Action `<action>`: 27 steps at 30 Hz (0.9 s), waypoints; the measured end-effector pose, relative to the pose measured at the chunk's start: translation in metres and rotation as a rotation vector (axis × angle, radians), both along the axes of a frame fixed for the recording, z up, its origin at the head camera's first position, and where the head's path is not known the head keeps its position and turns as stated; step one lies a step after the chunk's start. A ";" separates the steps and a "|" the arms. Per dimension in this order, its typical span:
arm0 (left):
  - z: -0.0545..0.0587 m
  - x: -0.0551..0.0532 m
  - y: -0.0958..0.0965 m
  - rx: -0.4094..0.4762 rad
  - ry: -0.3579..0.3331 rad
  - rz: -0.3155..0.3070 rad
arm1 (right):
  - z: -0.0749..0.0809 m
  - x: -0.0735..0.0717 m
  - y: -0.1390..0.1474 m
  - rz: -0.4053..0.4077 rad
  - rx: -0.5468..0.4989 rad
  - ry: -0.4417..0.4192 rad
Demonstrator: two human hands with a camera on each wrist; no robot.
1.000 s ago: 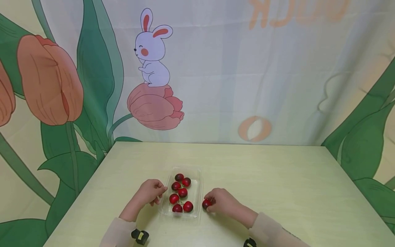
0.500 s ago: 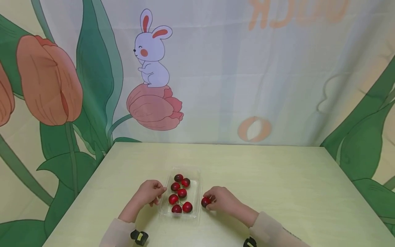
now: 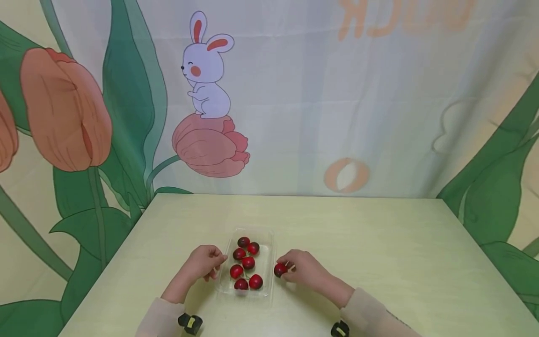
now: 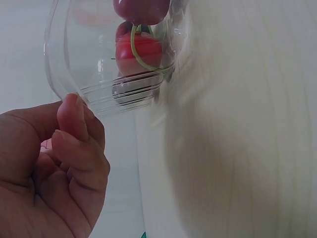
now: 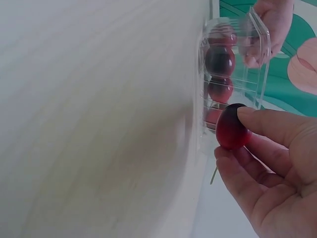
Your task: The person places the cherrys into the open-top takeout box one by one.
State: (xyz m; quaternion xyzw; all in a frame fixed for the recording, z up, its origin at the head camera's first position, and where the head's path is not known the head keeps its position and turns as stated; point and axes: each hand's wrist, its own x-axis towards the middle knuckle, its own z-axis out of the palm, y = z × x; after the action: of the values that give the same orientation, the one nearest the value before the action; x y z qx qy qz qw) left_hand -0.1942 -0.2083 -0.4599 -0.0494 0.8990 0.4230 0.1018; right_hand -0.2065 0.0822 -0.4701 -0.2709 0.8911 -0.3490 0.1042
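Note:
A clear plastic tray (image 3: 266, 252) stands on the table with several dark red cherries (image 3: 248, 263) inside, some with green stems. My left hand (image 3: 204, 263) pinches the tray's left rim between thumb and finger; the left wrist view shows the fingertips right at a corner of the rim (image 4: 58, 82). Just outside the tray's right side, my right hand (image 3: 306, 271) holds one cherry (image 3: 280, 269) between thumb and fingers. In the right wrist view this held cherry (image 5: 232, 130) is dark at the top and red below, with a thin green stem (image 5: 214, 176) hanging beneath.
The pale table (image 3: 379, 252) extends to the right and behind the tray. At its back edge hangs a curtain (image 3: 294, 117) printed with a rabbit and tulips. Dark wrist straps (image 3: 190, 324) show at both sleeves.
My right hand has moved slightly away from me along the tray's right side, carrying the cherry with it. The left hand stays at the tray's rim.

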 end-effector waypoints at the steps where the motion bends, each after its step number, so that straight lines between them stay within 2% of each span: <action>1: 0.000 0.000 0.000 0.001 0.003 -0.002 | 0.000 0.000 0.000 -0.004 -0.007 0.003; 16: -0.002 0.000 -0.002 0.018 0.029 -0.017 | 0.002 -0.006 0.003 -0.049 -0.067 0.096; 27: -0.001 0.000 -0.001 0.013 0.031 -0.026 | 0.012 -0.013 0.002 -0.063 -0.071 0.171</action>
State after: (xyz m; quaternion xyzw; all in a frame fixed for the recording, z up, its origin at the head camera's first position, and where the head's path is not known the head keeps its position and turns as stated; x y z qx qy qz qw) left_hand -0.1943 -0.2094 -0.4610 -0.0303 0.8983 0.4283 0.0936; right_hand -0.2195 0.0846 -0.4582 -0.2751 0.8918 -0.3592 0.0070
